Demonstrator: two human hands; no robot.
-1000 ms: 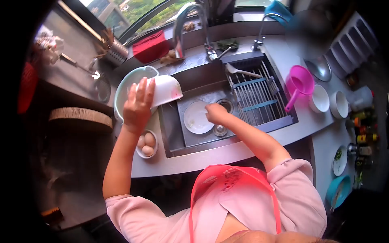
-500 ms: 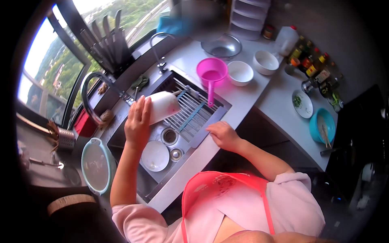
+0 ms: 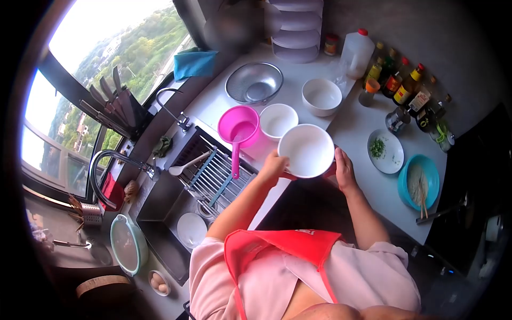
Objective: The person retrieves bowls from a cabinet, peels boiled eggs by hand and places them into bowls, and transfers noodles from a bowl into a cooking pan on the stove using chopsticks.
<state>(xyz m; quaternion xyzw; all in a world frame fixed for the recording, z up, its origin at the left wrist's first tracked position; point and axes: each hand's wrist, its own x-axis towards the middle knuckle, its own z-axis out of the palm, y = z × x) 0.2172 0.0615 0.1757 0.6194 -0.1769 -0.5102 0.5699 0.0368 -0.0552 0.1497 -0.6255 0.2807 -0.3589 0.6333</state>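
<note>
A white bowl is held upright, its inside facing me, over the counter's front edge. My left hand grips its left side, with the thumb by the rim and the fingers hidden underneath. Against its right side is my right hand, closed on the bowl with its fingertips partly hidden. Just behind stands a second white bowl on the counter. To its left, a pink ladle-shaped scoop lies with its handle over the sink's drying rack. A white spoon rests on that rack.
Left is the sink with a white dish in it, under a curved faucet. A metal colander and another white bowl stand behind. Right are a plate of chopped greens, a teal bowl with chopsticks and several bottles.
The white bowl has moved right from over the sink and turned from tilted to upright. My right hand has left the counter edge and now holds the bowl too. The view has shifted right.
</note>
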